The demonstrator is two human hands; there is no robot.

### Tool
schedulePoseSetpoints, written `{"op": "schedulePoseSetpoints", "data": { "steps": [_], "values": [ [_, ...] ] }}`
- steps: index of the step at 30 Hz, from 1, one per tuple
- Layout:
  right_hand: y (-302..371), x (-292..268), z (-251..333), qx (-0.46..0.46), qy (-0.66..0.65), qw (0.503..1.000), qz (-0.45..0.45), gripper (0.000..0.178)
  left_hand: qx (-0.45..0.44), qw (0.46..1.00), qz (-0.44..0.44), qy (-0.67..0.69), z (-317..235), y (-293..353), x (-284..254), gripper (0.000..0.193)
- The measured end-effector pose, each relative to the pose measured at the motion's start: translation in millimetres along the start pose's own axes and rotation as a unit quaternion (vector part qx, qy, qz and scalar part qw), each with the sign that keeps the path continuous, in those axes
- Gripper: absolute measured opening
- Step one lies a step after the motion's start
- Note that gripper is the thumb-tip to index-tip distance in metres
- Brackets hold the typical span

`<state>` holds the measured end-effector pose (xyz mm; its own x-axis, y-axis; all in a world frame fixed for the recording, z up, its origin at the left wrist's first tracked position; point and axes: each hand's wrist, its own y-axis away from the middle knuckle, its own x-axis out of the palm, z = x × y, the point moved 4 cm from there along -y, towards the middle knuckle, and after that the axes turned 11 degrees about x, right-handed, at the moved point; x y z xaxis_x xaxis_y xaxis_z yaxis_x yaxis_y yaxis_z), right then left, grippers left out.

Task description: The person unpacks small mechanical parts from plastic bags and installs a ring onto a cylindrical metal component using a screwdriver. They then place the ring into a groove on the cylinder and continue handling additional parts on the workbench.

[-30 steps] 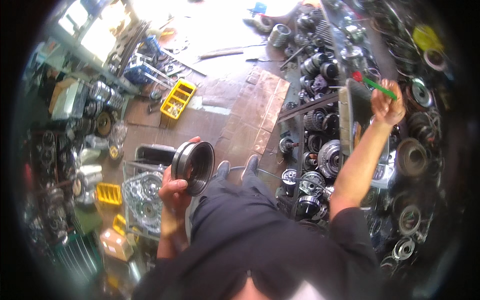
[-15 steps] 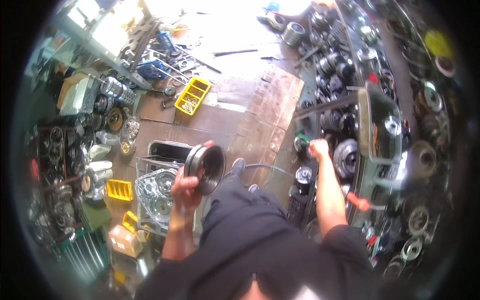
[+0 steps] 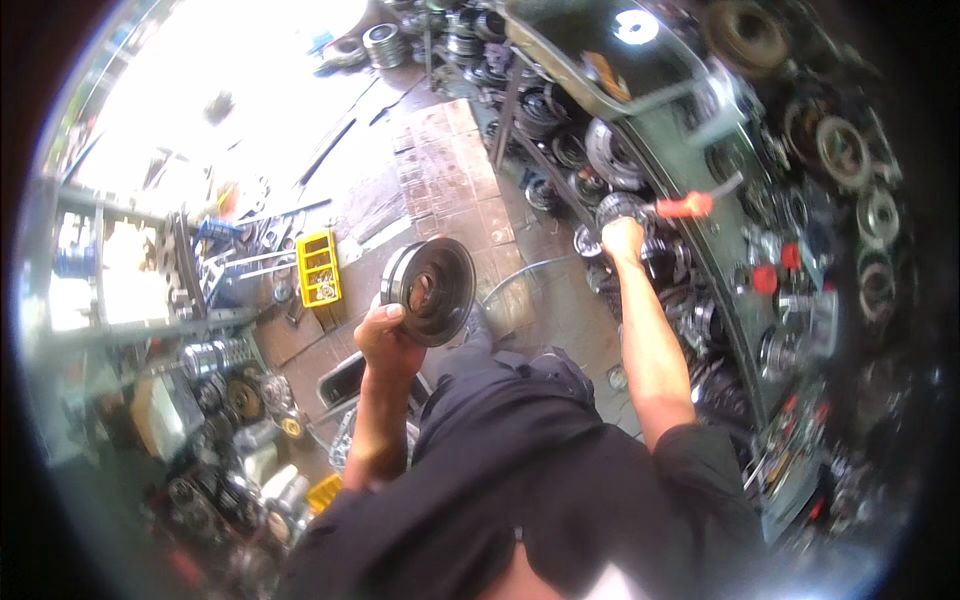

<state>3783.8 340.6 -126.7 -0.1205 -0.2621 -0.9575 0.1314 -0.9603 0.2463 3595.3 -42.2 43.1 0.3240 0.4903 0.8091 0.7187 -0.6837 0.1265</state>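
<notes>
A black round metal drum (image 3: 455,290), hollow with stepped rings inside, is raised in front of my body. My left hand (image 3: 388,335) grips its near left rim, the thumb on the outer side. Out to the right, my right hand (image 3: 622,240) is closed at the end of the stretched arm. Whatever it holds, if anything, is hidden. Beside it lies a silvery ring-shaped part (image 3: 587,240), and just beyond is a pile of dark round metal parts. An orange-handled tool (image 3: 685,206) lies to the right of that hand.
A yellow divided bin (image 3: 319,268) with small parts stands on the floor at left. Flattened cardboard (image 3: 445,165) covers the floor ahead. A grey metal-edged bench (image 3: 690,270) runs along the right, with a large tray (image 3: 600,100). Machine parts crowd the lower left.
The view has swung to the right. The drum is still in my left hand, its hollow turned more toward me. My right arm stays stretched out; the green item near its hand no longer shows.
</notes>
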Motion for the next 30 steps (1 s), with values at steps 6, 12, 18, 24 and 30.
{"op": "schedulePoseSetpoints", "data": {
  "steps": [6,12,18,24,30],
  "values": [
    [69,-53,-159,0.085,-0.507,0.792,0.329,0.008,-0.011,0.993,0.066,-0.102,120,48,98,0.074],
    [156,-143,-272,0.041,-0.623,0.669,0.403,0.006,0.012,0.96,0.181,-0.212,232,126,191,0.083],
    [212,-174,-372,0.015,-0.666,0.603,0.44,0.008,0.06,0.91,0.228,-0.34,302,195,231,0.092],
    [235,-189,-416,-0.013,-0.685,0.582,0.439,0.011,0.052,0.918,0.223,-0.323,328,229,250,0.093],
    [239,-197,-415,-0.01,-0.716,0.542,0.439,0.01,0.044,0.927,0.223,-0.298,319,228,264,0.088]
  ]
}}
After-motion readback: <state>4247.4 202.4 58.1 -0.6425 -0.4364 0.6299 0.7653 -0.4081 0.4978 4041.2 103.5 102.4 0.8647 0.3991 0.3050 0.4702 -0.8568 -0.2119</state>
